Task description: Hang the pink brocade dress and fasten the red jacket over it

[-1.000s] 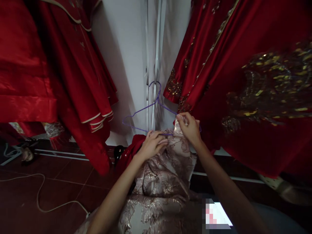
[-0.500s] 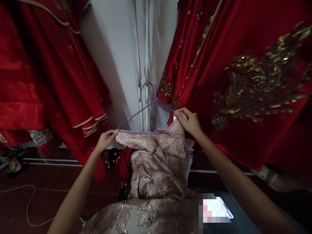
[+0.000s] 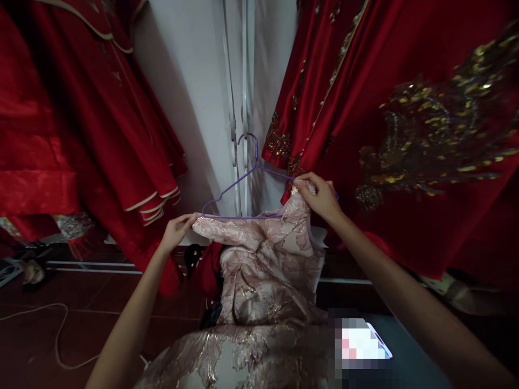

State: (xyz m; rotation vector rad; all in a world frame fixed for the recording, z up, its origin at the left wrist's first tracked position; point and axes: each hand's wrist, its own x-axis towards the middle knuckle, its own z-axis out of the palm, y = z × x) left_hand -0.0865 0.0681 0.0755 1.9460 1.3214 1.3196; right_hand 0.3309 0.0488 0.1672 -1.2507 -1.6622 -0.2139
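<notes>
A pale pink dress [image 3: 259, 270] with metallic gold patterning hangs down in front of me, its skirt spreading toward the bottom of the view. Across its top runs a thin purple hanger [image 3: 239, 180], whose hook points up in front of the metal poles. My left hand [image 3: 178, 232] pinches the dress's left upper edge, close to the hanger's left corner. On the other side my right hand [image 3: 320, 197] grips the raised shoulder part of the dress near the hanger's right arm. The hanger's right end is mostly hidden by that hand.
Red garments [image 3: 93, 135] hang at left, and a red gown [image 3: 405, 178] with gold sequins hangs at right. Upright metal poles [image 3: 244, 70] stand between them before a pale wall. A lit phone [image 3: 379, 340], partly blurred, lies lower right. A white cable [image 3: 59, 335] crosses the floor.
Both hands keep their hold on the dress. My right hand and the hanger have shifted slightly up and right, so the hanger's left corner sits a little farther from my left fingertips.
</notes>
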